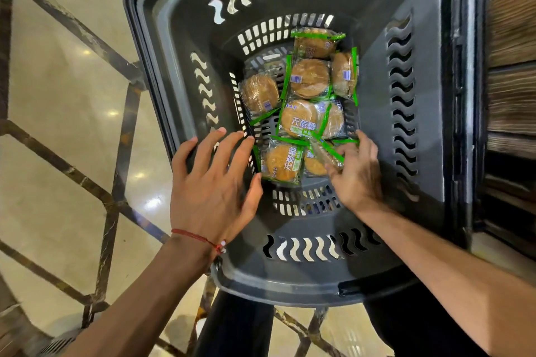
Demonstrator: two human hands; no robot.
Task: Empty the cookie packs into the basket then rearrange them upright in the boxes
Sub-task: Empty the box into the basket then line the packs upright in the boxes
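A dark grey plastic basket [290,266] with slotted walls fills the middle of the view. Several clear cookie packs [309,78] with green edges lie flat and overlapping on its floor. My left hand [213,182] hovers over the basket's left inner wall with fingers spread and straight, holding nothing. My right hand [355,169] reaches down to the near right packs, and its fingers pinch a tilted cookie pack [326,152]. Another pack [282,162] with white lettering lies between my two hands. No boxes are in view.
The basket stands over a shiny beige floor [66,90] with dark inlaid lines. Dark wooden shelving [510,66] runs along the right edge, close to the basket's rim. My dark trouser legs [240,327] show below the basket.
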